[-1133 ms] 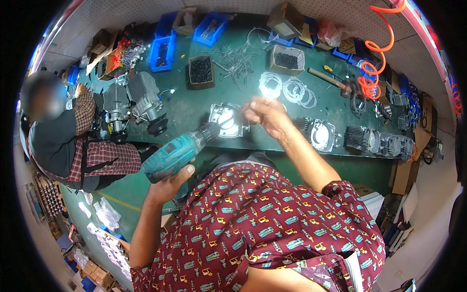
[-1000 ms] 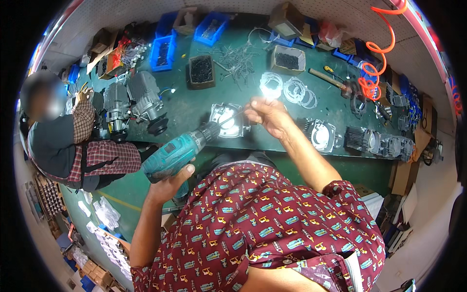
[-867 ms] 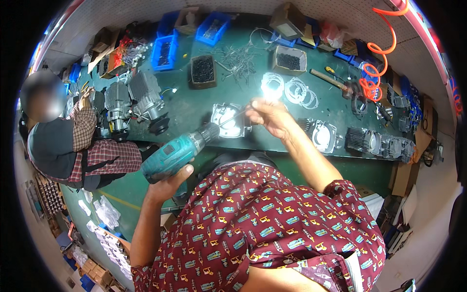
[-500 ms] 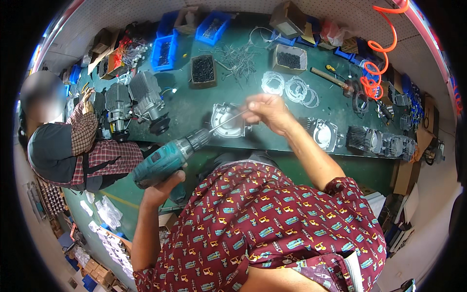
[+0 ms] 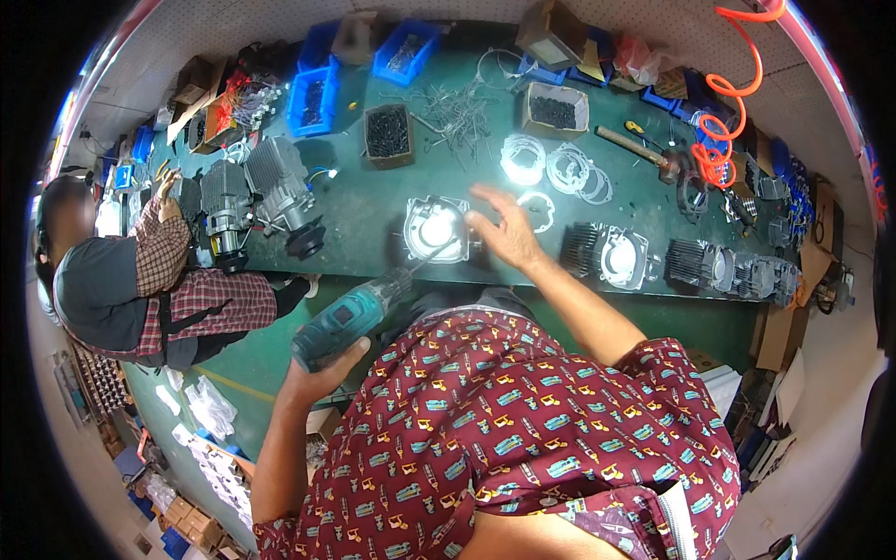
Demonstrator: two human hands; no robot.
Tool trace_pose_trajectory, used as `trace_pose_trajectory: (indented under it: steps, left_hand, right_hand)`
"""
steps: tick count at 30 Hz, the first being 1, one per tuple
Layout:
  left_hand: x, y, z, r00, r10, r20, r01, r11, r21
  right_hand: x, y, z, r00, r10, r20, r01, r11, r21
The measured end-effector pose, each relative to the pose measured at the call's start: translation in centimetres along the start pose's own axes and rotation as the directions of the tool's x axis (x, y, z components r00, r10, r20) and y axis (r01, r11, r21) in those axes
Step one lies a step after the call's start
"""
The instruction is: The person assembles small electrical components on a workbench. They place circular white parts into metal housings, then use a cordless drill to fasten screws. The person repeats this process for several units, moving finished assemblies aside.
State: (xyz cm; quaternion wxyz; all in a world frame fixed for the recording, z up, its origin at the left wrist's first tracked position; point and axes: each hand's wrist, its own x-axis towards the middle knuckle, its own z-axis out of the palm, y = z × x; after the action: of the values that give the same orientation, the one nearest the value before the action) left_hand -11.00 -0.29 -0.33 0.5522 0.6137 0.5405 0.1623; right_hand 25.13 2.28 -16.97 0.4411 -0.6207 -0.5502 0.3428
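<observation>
My left hand [image 5: 329, 371] is closed round the handle of a teal cordless drill [image 5: 341, 322]. The drill's long thin bit slants up to the right, its tip over the right edge of a silver metal casting [image 5: 435, 227] at the bench's near edge. Whether the tip touches cannot be made out. My right hand [image 5: 507, 230] is beside that casting's right side, fingers apart, with nothing visible in it. Just beyond it lies a single pale ring gasket [image 5: 539, 212]. A similar finned casting [image 5: 611, 258] stands to the right.
Loose gaskets [image 5: 569, 171], a box of dark screws [image 5: 389, 136], a second screw box [image 5: 555, 110] and a hammer [image 5: 635, 147] lie farther back. Blue bins [image 5: 314, 101] line the back. More finned castings [image 5: 733, 271] stand right. Finned motors [image 5: 280, 194] and a co-worker [image 5: 159, 289] are left.
The drill has swung right and its bit has come down over the casting. My right hand has moved off the bit and its fingers have spread. The single gasket has come into view.
</observation>
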Motion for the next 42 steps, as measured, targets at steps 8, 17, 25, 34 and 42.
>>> trace_pose_trajectory:
  steps: [8,17,25,34,42]
  left_hand:
    - [0.7,-1.4,0.9,0.995,0.097,-0.001,-0.095,0.973,0.212]
    - [6.7,11.9,1.9,0.907,0.157,0.391,-0.392,0.656,0.645]
    - [7.2,16.3,4.1,0.926,-0.051,0.374,-0.277,0.58,0.766]
    - [7.3,16.6,6.2,0.965,-0.149,0.216,-0.042,0.727,0.686]
    - [6.7,17.1,7.1,0.969,-0.193,0.153,0.006,0.638,0.77]
  right_hand:
    - [-0.8,-0.1,1.8,0.997,0.061,0.044,-0.068,0.981,0.181]
    - [-0.5,-1.5,1.6,0.998,0.046,0.048,-0.043,0.997,-0.069]
    - [-0.8,-1.2,2.6,0.998,0.059,-0.006,-0.06,0.993,-0.102]
    - [-0.7,-1.1,2.4,0.999,0.048,0.025,-0.044,0.988,-0.146]
    - [-0.4,-1.2,2.3,0.997,0.044,0.068,-0.034,0.989,-0.142]
